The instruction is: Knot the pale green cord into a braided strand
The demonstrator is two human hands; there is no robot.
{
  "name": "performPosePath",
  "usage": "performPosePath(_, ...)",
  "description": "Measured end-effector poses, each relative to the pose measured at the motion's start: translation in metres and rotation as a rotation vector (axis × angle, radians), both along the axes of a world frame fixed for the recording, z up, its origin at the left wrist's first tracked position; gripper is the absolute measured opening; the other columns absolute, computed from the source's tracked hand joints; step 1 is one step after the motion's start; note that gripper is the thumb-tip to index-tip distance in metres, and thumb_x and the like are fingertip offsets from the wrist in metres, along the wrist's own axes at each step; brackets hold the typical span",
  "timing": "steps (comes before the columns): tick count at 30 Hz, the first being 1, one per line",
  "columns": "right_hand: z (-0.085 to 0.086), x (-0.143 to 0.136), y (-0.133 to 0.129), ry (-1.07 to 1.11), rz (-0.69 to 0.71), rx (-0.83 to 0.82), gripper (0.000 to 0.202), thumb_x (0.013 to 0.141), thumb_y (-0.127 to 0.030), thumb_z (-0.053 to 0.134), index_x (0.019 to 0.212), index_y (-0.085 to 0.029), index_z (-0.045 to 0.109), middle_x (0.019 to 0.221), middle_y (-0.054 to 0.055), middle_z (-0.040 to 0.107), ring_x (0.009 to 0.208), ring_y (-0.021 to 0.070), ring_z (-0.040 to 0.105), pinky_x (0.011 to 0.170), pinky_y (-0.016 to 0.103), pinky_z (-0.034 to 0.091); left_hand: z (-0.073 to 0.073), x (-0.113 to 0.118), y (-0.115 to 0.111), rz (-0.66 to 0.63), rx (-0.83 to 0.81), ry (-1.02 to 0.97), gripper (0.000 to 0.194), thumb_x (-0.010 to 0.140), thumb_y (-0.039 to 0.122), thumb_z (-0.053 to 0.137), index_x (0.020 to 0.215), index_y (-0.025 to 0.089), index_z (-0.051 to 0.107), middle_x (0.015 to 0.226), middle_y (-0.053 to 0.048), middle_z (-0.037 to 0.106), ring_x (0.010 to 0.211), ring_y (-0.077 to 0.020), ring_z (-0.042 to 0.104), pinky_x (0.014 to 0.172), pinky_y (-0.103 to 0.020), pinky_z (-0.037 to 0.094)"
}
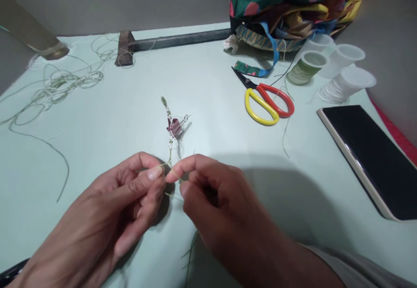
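My left hand [130,201] pinches a thin green cord [165,163] between thumb and forefinger. Just to its right, my right hand [211,196] is closed on another strand of the same cord, its forefinger stretched toward the left fingertips. The strands meet at the lower end of a knotted green and white cord piece [170,142] lying away from me on the table. A small dark red folded ornament [175,127] sits midway along that piece, with a white thread looped beside it. Loose cord ends [190,251] show below my right hand.
Scissors [263,101] with red and yellow handles lie to the right, near several thread spools [306,68] and a phone [371,157]. A hammer [179,40] lies at the back beside a basket with colourful cloth [280,10]. Tangled cord [61,84] spreads at left.
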State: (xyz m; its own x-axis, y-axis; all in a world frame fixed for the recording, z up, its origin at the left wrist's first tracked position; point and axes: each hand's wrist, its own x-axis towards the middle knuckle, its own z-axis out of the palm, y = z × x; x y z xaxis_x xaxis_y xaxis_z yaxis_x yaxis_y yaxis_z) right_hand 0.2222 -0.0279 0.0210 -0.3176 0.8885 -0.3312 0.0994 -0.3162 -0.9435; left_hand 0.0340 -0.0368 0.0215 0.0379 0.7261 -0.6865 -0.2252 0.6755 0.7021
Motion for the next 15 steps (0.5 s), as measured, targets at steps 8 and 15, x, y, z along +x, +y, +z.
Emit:
performPosePath(8,0.002,-0.004,0.001,-0.011,-0.022,-0.025,0.022,0.087,-0.015,0.056,0.095,-0.022,0.074,0.054,-0.010,0.040,0.047,0.0085,0.035,0.043,0.020,0.030,0.007,0.011,0.003,0.067,0.224,0.215,0.019,0.088,0.040,0.088,0.087,0.024,0.077,0.054,0.007,0.054,0.039,-0.0049,0.039,0.038,-0.014,0.040)
performPosePath(15,0.003,-0.001,-0.001,0.023,-0.032,-0.050,0.018,0.087,-0.019,0.059,0.095,-0.023,0.074,0.055,-0.010,0.038,0.049,0.0088,0.033,0.044,0.021,0.028,0.013,0.014,0.007,-0.105,0.540,0.529,0.023,0.089,0.047,0.084,0.101,0.028,0.082,0.062,0.001,0.065,0.050,-0.0172,0.062,0.045,-0.027,0.051)
